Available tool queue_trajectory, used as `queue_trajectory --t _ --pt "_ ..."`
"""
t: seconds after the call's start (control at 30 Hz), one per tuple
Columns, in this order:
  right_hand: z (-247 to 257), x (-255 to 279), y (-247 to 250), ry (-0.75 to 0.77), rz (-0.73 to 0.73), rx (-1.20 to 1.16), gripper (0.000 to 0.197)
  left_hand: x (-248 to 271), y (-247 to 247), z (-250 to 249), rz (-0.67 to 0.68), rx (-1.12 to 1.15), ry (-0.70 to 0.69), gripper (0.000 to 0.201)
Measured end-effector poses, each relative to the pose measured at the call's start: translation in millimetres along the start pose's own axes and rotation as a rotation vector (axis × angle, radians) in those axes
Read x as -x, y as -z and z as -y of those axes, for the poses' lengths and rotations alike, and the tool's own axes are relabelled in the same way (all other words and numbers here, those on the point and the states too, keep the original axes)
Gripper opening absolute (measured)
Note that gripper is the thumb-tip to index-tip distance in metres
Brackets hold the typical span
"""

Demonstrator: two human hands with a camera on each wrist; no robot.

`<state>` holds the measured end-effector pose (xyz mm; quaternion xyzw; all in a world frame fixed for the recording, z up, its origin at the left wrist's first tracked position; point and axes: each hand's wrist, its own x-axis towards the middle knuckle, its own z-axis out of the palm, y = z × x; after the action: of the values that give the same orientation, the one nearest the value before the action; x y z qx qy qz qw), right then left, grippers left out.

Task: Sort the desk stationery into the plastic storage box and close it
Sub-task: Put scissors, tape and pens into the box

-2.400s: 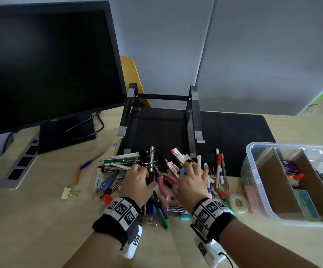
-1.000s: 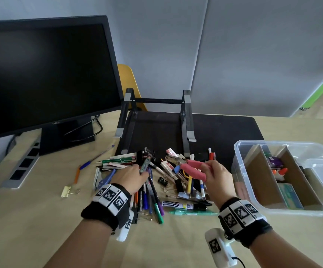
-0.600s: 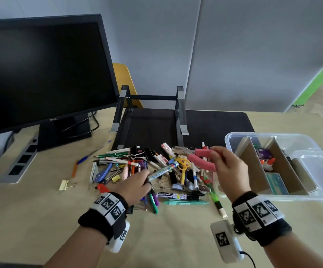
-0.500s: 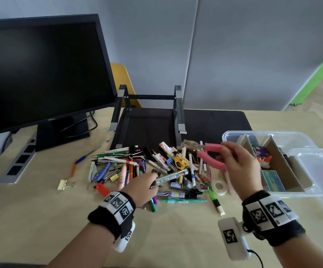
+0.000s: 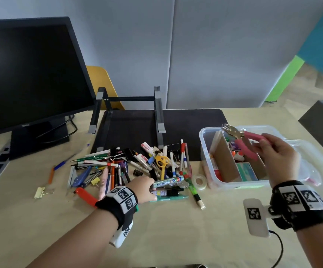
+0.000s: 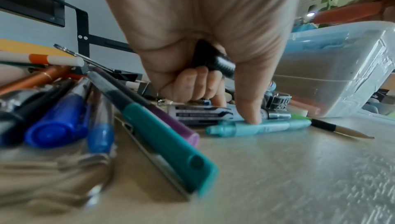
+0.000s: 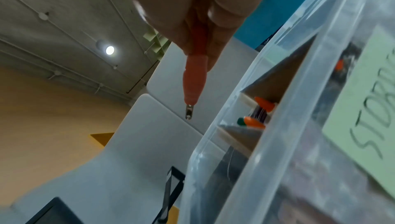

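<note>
Nearest, the left hand (image 5: 141, 188) sits low on the pale wooden counter (image 5: 168, 229) at the front edge of the stationery pile (image 5: 129, 167); its fingers (image 6: 193, 84) are curled round a grey marker (image 5: 169, 182) with a dark end, while the thumb (image 6: 249, 107) presses down on a teal pen (image 5: 169, 198) lying flat on the counter. Just beside that hand lie a white-labelled marker (image 5: 165, 192), an orange-red cutter (image 5: 85, 196) and a green pencil (image 5: 194, 194) with a black and tan tip. A yellow binder clip (image 5: 40, 192) rests apart to the left, and a roll of clear tape (image 5: 199, 182) sits between the pile and the plastic storage box (image 5: 234, 185). Yellow-handled scissors (image 5: 162, 163) lie in the middle of the heap, among pens and black clips. Further right, the box stands open on the counter, with cardboard dividers (image 5: 224, 163) splitting it into compartments that already hold a teal packet (image 5: 246, 172) and small orange-capped bottles (image 7: 259, 109). Raised above the box, the right hand (image 5: 278, 157) pinches the pink handles of a metal hole punch (image 5: 241, 140), whose silver head points toward the far left corner of the box. Beyond the pile are a black laptop stand (image 5: 129, 115) on a dark mat (image 5: 191, 122), a black monitor (image 5: 27, 74) to the left, and a yellow chair (image 5: 102, 84) against grey panels.
</note>
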<state>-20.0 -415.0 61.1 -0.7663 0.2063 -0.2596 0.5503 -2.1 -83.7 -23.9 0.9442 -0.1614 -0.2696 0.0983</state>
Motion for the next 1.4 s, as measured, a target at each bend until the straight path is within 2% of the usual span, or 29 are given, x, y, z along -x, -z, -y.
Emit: queue_trajectory --t 0.1,0.27,0.33,0.43,0.57,0.7,0.8,0.9,1.03,1.13,1.27,1.4 --pt "-0.2 -10.7 17.3 -0.030 -0.072 -0.056 0.025 -2.1 1.1 -2.3 0.002 0.021 0.017 0.036" --pt "-4.0 -27.8 46.3 -0.024 -0.140 -0.066 0.028 -0.7 9.8 -9.7 0.010 0.042 0.012 0.022" --pt "-7.7 -35.4 55.7 -0.025 -0.159 -0.051 0.028 0.1 13.2 -12.1 0.008 0.048 0.021 0.025" --pt "-14.6 -47.6 67.7 -0.029 -0.182 -0.028 0.028 -0.6 18.5 -12.4 -0.030 0.054 0.032 0.029" --pt "-24.7 -61.5 82.2 -0.049 -0.173 0.086 0.031 2.7 32.7 -18.2 -0.122 0.152 0.091 0.017" --pt "-30.7 -66.1 87.9 -0.066 -0.081 0.286 0.031 5.4 45.1 -29.2 -0.226 0.209 0.102 0.022" --pt "-30.4 -61.2 86.4 -0.014 0.050 0.450 0.025 4.9 51.5 -39.9 -0.290 0.273 0.082 0.009" --pt "-32.1 -57.6 82.1 -0.006 0.183 0.566 0.027 2.5 54.7 -53.7 -0.333 0.330 0.083 0.015" --pt "-48.0 -62.9 74.9 0.035 0.284 0.631 0.027 0.5 57.3 -78.1 -0.376 0.409 0.067 0.020" --pt "-50.8 -61.9 71.5 0.101 0.354 0.720 0.021 -1.2 60.7 -100.0 -0.413 0.492 0.038 0.010" --pt "-48.6 -63.5 69.8 0.151 0.433 0.784 0.021 -6.7 63.2 -129.2 -0.512 0.547 0.072 0.024" --pt "-49.0 -70.8 69.8 0.171 0.466 0.776 0.024 -13.5 67.7 -159.4 -0.569 0.593 0.083 0.029"
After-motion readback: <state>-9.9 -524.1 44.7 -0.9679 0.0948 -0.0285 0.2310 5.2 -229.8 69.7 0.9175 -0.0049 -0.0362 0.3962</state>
